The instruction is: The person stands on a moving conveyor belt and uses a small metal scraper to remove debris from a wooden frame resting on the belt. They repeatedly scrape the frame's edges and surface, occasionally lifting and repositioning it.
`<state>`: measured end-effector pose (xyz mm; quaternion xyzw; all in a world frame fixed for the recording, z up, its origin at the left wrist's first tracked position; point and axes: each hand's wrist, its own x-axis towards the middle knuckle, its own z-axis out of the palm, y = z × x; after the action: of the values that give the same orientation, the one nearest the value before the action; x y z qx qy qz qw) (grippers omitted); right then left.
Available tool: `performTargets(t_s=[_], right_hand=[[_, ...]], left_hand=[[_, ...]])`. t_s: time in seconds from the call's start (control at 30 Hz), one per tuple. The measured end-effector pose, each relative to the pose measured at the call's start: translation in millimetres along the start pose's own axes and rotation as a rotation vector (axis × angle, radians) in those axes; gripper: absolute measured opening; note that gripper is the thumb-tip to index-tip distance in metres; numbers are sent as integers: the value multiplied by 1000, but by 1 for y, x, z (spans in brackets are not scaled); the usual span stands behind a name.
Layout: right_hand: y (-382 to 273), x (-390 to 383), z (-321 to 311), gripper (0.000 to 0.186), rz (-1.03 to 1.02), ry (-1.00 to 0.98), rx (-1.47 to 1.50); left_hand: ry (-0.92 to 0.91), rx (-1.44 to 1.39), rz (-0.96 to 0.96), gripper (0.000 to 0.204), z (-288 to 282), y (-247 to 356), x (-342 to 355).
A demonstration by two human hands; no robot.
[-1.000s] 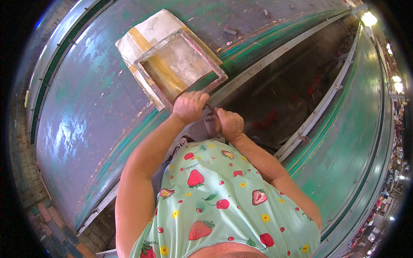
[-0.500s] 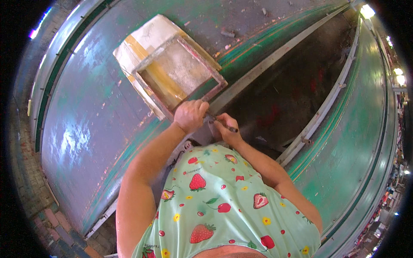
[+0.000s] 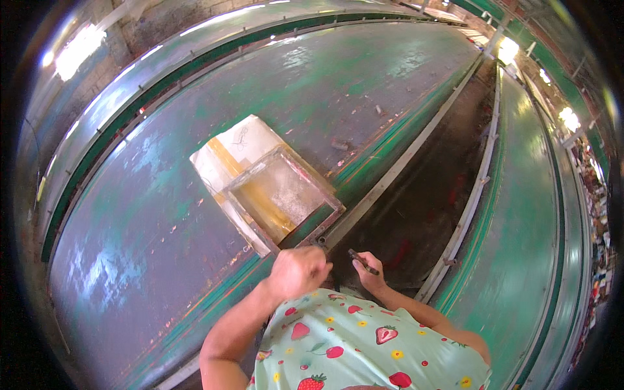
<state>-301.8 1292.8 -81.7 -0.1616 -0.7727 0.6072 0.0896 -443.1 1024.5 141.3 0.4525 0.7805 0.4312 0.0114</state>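
Note:
My right hand [image 3: 372,274] is closed around a slim dark pen-like tool [image 3: 362,261], its end pointing up and left. My left hand [image 3: 298,273] is curled shut and slightly blurred, just below the near corner of a wooden frame [image 3: 325,224]; whatever its fingers hold, if anything, is hidden. A gap separates the two hands. The shallow, worn frame lies tilted on a white board [image 3: 244,142] with brown tape across it.
A long grey-green table [image 3: 156,260] stretches away on the left, with small scraps on it. A dark channel [image 3: 416,201] edged by pale metal rails [image 3: 471,195] runs beside it. Another green table [image 3: 513,247] stands to the right. Bright lamps [image 3: 508,49] hang farther off.
My hands have come apart; before, both were together at the pen-like tool, which is now in my right hand alone. The view has tilted up, showing more of the far tables.

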Motion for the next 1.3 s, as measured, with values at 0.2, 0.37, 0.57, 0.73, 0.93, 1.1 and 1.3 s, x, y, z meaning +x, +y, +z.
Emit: performTargets(t_s=[0.2, 0.37, 0.57, 0.73, 0.93, 1.1, 1.3], right_hand=[[-18, -18, 31, 19, -42, 77, -45], [-60, -13, 73, 24, -173, -38, 10], [-104, 1, 82, 26, -319, -114, -117], [-116, 52, 71, 25, -432, -10, -112], [-102, 123, 9, 27, -527, 22, -81], [-79, 167, -64, 22, -355, 66, 2], [-75, 206, -116, 60, -340, 32, 228]], left_hand=[[-111, 364, 490, 28, -149, 136, -35], [50, 602, 454, 25, -207, 184, -75], [398, 578, 294, 14, -200, 192, -110], [148, 267, 434, 47, -194, 163, -85], [248, -425, 716, 56, -63, 137, 42], [-83, -724, 705, 41, 9, 151, 132], [12, -740, 710, 36, 64, 153, 198]])
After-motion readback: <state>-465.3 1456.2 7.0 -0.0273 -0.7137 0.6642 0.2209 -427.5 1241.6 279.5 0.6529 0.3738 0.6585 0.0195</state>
